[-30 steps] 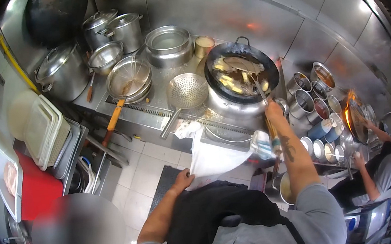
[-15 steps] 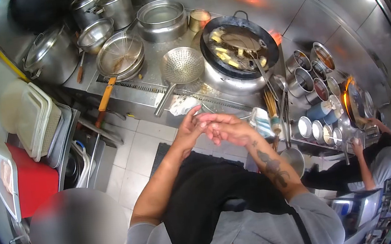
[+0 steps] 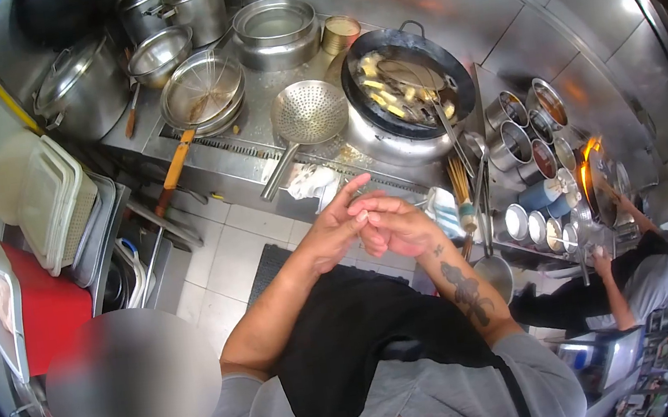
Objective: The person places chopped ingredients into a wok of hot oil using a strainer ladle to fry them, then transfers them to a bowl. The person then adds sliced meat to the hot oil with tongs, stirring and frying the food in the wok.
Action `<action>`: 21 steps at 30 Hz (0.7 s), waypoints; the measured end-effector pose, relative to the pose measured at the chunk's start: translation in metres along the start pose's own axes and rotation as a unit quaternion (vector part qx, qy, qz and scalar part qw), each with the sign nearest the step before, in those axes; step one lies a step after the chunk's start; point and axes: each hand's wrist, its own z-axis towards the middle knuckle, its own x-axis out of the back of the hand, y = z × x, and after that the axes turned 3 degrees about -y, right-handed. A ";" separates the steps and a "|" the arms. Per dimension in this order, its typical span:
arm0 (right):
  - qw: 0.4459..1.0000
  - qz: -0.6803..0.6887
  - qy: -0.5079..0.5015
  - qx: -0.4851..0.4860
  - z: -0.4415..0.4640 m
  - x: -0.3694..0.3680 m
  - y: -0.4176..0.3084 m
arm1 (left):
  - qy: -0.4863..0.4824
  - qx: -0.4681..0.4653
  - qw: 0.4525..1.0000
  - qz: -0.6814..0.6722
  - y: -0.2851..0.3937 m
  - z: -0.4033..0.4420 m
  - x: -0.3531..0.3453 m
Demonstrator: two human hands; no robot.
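My left hand (image 3: 336, 235) and my right hand (image 3: 399, 225) meet in front of my apron, touching each other at the fingers. The left fingers are spread, one pointing up and away. The right fingers lie loosely bent over the left thumb and fingers. No object shows in either hand. Beyond them, a perforated ladle (image 3: 309, 112) rests on the steel counter, its handle over the front edge. A black wok (image 3: 466, 85) on the stove holds oil with pale yellow pieces and a wire strainer (image 3: 416, 73). A white cloth (image 3: 314, 184) lies at the counter edge.
Left of the ladle stand stacked strainers (image 3: 202, 87), a water-filled pot (image 3: 278, 48) and lidded pots (image 3: 85, 81). A bamboo brush (image 3: 462, 184) and sauce containers (image 3: 510, 145) are at right. Beyond, a co-worker (image 3: 649, 261) works near flames. A red bin (image 3: 45, 302) stands left.
My hands stay together, their fingers shifting slightly against each other; the left fingers are now more spread. The view has shifted slightly. Pieces in the wok have moved a little.
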 end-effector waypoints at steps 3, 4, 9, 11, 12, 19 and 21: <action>1.000 0.015 -0.001 -0.001 -0.001 0.000 0.000 | -0.026 0.025 0.999 -0.015 0.004 0.000 0.000; 1.000 0.026 0.008 -0.004 -0.001 -0.002 -0.001 | -0.028 0.015 0.999 -0.018 0.001 0.002 0.001; 0.997 0.073 0.024 -0.027 -0.002 -0.008 -0.003 | -0.033 0.001 0.999 -0.034 0.002 0.003 -0.002; 0.994 0.092 0.041 -0.037 -0.002 -0.008 -0.002 | -0.029 0.009 0.999 -0.033 0.002 0.003 -0.003; 0.994 0.092 0.040 -0.038 -0.002 -0.009 -0.002 | -0.029 0.008 0.999 -0.033 0.001 0.002 -0.002; 0.991 0.120 0.036 -0.055 -0.005 -0.011 0.005 | -0.021 0.014 0.999 -0.047 0.001 -0.002 -0.002; 0.989 0.134 0.036 -0.057 -0.005 -0.009 0.008 | -0.016 0.015 0.999 -0.038 -0.001 -0.003 0.000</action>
